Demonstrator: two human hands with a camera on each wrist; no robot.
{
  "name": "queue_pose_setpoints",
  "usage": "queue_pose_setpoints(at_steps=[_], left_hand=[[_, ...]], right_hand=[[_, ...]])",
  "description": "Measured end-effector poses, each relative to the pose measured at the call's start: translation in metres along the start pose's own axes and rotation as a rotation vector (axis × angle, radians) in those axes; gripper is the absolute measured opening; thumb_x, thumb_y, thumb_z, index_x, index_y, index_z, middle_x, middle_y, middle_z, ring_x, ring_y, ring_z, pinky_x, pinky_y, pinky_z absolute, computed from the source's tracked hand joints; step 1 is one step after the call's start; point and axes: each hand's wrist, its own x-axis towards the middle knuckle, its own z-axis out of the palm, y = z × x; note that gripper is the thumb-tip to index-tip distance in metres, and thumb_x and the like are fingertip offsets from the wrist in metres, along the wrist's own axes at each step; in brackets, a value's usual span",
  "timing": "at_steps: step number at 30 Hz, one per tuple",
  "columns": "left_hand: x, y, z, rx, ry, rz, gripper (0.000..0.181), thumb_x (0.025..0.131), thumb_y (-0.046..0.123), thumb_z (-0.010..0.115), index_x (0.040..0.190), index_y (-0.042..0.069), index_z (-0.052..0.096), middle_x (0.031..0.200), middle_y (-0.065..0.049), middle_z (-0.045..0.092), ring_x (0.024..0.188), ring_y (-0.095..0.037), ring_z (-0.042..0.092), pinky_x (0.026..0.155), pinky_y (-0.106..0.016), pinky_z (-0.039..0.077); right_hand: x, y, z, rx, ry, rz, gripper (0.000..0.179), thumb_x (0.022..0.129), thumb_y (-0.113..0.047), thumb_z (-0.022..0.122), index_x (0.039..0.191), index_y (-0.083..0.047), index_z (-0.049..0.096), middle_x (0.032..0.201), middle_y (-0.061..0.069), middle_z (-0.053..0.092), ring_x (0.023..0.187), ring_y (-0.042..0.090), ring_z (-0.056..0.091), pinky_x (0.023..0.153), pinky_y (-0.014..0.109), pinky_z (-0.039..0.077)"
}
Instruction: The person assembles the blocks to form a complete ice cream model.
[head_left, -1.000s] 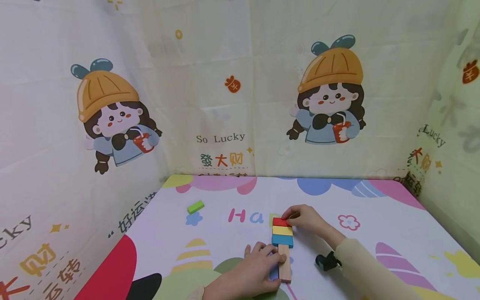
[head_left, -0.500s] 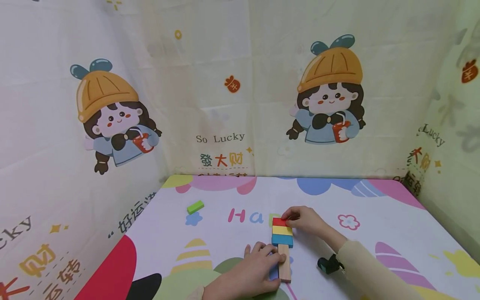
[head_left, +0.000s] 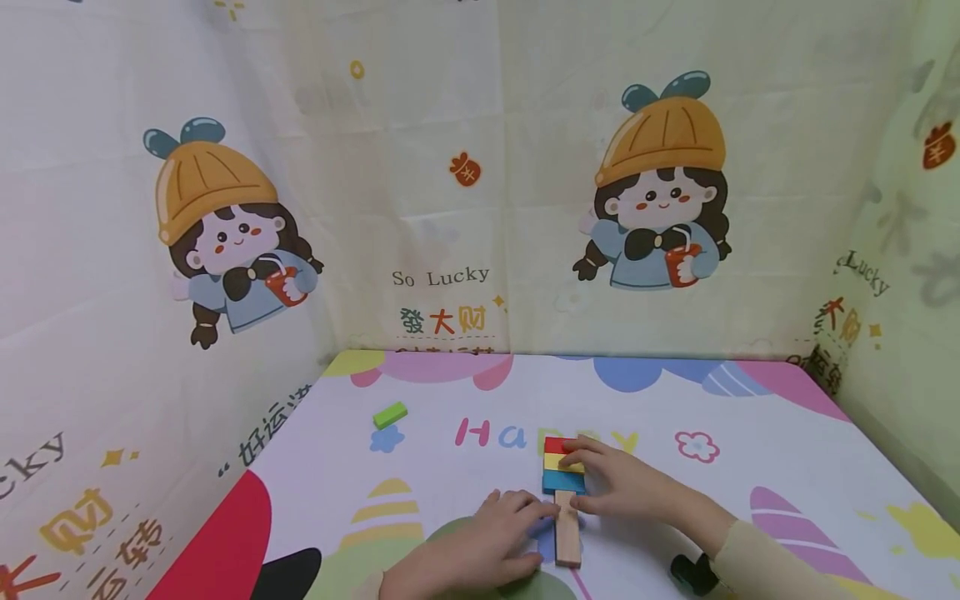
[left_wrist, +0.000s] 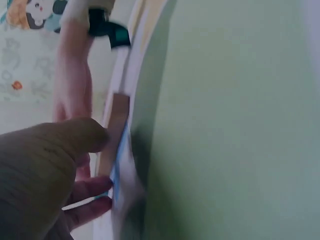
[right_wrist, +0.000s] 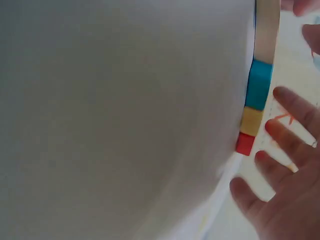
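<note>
Four flat wooden blocks form a column on the table: red block (head_left: 553, 444) at the far end, then yellow block (head_left: 552, 461), blue block (head_left: 561, 482) and a plain wooden block (head_left: 567, 533) lying lengthwise nearest me. My right hand (head_left: 633, 483) hovers over their right side with fingers spread, partly covering red and yellow. In the right wrist view its fingers stand apart from the blocks. My left hand (head_left: 491, 537) lies left of the plain block, fingers loosely bent, index fingertip by its edge; whether it touches, I cannot tell.
A green block (head_left: 390, 415) lies alone at the back left of the patterned table (head_left: 465, 387). A dark strapped device (head_left: 693, 575) sits at the right wrist. Printed cloth walls (head_left: 450, 208) enclose the back and sides.
My right hand has left its pinch at the red block and moved nearer me, its fingers spreading over the column. My left hand has drawn slightly left from the plain block. The blocks stay nearly still.
</note>
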Motion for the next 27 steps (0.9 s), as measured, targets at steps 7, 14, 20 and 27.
queue_pose_setpoints(at_steps=[7,14,20,27], left_hand=[[-0.008,-0.043,-0.012,0.002,0.066,-0.014,0.047,0.098,0.038,0.067,0.143,0.029,0.057,0.135,0.009,0.058,0.115,-0.004,0.052,0.101,-0.028,0.051],[-0.019,-0.104,-0.032,0.062,0.252,-0.053,0.023,0.093,0.02,0.071,0.115,0.013,0.074,0.114,0.002,0.066,0.106,-0.018,0.06,0.095,-0.039,0.052],[-0.028,-0.149,-0.055,0.099,0.31,-0.211,0.019,0.094,0.014,0.069,0.111,0.009,0.074,0.111,-0.003,0.066,0.108,-0.026,0.061,0.096,-0.046,0.052],[-0.031,-0.197,-0.087,0.143,0.396,-0.436,0.025,0.095,0.011,0.066,0.119,0.003,0.07,0.117,-0.015,0.064,0.111,-0.036,0.056,0.098,-0.053,0.049]], right_hand=[[-0.018,-0.004,-0.001,-0.11,-0.043,0.001,0.071,0.087,-0.062,0.072,0.147,-0.03,0.054,0.159,0.009,0.044,0.141,0.039,0.049,0.107,0.069,0.04],[-0.026,-0.008,0.004,-0.229,-0.072,-0.047,0.075,0.094,-0.072,0.055,0.158,-0.036,0.04,0.165,0.011,0.036,0.151,0.04,0.036,0.111,0.069,0.034],[-0.028,-0.011,0.007,-0.292,-0.076,-0.063,0.077,0.093,-0.078,0.049,0.158,-0.037,0.041,0.165,0.011,0.036,0.148,0.038,0.041,0.111,0.066,0.037],[-0.025,-0.015,0.004,-0.29,-0.115,-0.035,0.078,0.091,-0.077,0.054,0.157,-0.037,0.043,0.164,0.012,0.038,0.141,0.036,0.05,0.108,0.065,0.039]])
